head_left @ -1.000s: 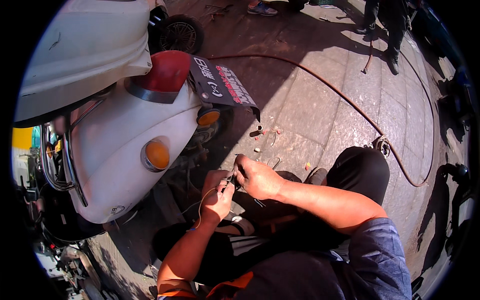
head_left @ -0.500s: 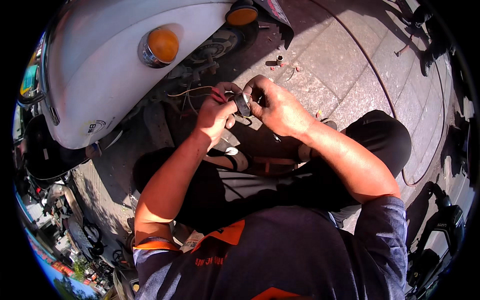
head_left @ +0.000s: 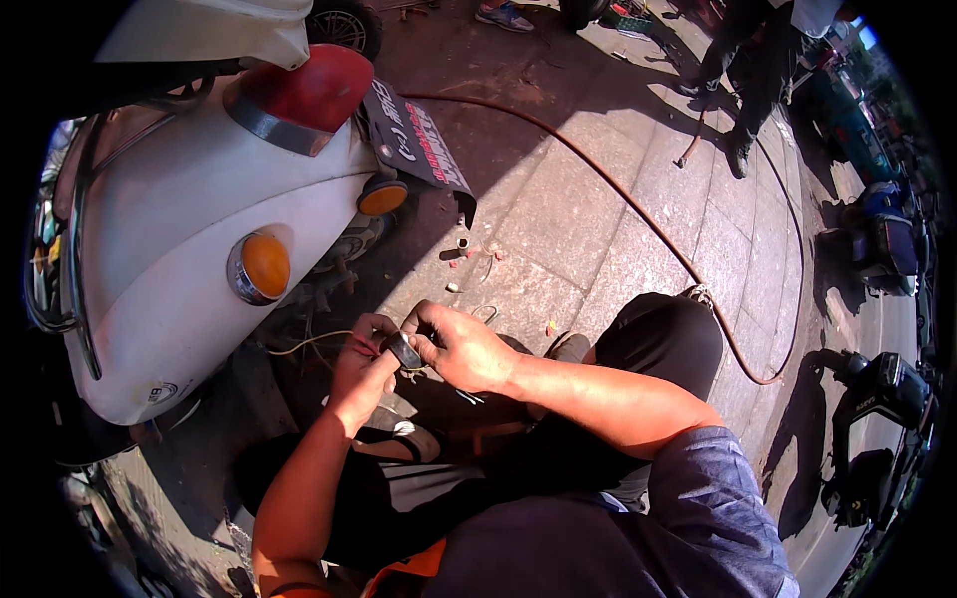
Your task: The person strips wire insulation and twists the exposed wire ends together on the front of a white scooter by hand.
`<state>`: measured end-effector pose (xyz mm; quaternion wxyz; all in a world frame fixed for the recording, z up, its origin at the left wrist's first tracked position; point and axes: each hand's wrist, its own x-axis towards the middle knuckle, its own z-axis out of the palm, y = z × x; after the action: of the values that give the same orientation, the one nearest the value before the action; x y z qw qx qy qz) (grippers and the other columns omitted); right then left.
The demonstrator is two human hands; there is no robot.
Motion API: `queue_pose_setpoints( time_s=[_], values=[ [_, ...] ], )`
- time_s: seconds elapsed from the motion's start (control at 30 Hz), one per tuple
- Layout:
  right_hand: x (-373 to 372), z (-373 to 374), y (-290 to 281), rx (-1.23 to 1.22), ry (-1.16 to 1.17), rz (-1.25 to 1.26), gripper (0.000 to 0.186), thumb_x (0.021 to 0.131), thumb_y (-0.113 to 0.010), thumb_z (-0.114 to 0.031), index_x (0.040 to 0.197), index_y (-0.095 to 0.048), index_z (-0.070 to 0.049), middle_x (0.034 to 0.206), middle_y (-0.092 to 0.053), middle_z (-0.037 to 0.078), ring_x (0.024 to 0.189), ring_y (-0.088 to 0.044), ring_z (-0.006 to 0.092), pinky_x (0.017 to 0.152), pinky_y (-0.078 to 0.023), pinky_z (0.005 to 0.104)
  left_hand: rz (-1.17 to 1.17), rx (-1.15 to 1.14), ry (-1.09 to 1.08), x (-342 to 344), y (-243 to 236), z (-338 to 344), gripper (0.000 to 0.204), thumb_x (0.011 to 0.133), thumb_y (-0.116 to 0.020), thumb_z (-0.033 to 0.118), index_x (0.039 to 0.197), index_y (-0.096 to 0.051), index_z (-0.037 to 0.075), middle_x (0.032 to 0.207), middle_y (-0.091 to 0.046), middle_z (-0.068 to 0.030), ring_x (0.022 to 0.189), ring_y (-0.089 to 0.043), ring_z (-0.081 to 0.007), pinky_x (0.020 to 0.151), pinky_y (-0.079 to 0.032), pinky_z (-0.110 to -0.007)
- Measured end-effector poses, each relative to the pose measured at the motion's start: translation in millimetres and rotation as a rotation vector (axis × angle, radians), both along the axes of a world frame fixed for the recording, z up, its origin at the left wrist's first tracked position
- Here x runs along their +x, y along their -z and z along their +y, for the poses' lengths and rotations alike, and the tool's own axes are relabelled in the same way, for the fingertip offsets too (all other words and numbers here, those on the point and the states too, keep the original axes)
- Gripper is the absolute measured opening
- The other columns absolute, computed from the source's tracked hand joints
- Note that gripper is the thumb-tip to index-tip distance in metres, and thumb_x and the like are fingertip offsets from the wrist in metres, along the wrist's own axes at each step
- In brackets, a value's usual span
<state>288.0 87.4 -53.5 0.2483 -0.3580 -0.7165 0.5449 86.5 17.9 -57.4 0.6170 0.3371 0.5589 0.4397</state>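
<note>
Low beside the white scooter body (head_left: 169, 279), my two hands meet over some thin wires. My left hand (head_left: 361, 377) is closed around the wires, with something red showing between its fingers. A pale yellowish wire (head_left: 299, 345) runs from it toward the scooter's shaded underside. Pinched in the fingers of my right hand (head_left: 467, 351) is a small black round thing (head_left: 405, 350) that looks like a roll of electrical tape. It touches the left fingertips. The fingers hide the wire ends.
The scooter carries an orange lamp (head_left: 265, 267) and a red tail lamp (head_left: 317, 90). A brown hose (head_left: 608, 189) curves across the paving. A small metal cylinder (head_left: 463, 246) stands beyond my hands. Another person's dark-trousered legs (head_left: 743, 80) are at the far right.
The view has swung up and to the right, so the tail lamp and more paving show. Both hands keep their hold on the wires and the black roll.
</note>
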Motion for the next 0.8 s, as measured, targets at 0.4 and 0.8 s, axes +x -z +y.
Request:
queue_pose_setpoints(
  time_s=[0.4,0.8],
  values=[
    [-3.0,5.6,4.4,-0.079,-0.001,0.047,0.018,0.107,-0.066,-0.018,0.117,-0.066,-0.002,0.103,-0.072,0.016,0.1,-0.071,0.0276,0.089,-0.056,0.0404,0.158,0.122,-0.18,5.9,5.2,-8.3,0.019,0.095,-0.079,0.009,0.109,-0.066,0.006,0.096,-0.067,-0.0003,0.074,-0.06,-0.0046,0.056,-0.045,-0.021],
    [-4.3,-12.1,14.5,0.156,-0.024,-0.175,0.023,0.102,-0.066,-0.015,0.119,-0.056,-0.003,0.097,-0.068,0.024,0.095,-0.069,0.0467,0.083,-0.056,0.0518,-0.142,-0.111,-0.175,0.7,5.6,4.0,0.02,0.101,-0.075,0.038,0.103,-0.069,0.019,0.094,-0.071,0.0062,0.079,-0.062,-0.0054,0.061,-0.044,-0.026]
  ],
)
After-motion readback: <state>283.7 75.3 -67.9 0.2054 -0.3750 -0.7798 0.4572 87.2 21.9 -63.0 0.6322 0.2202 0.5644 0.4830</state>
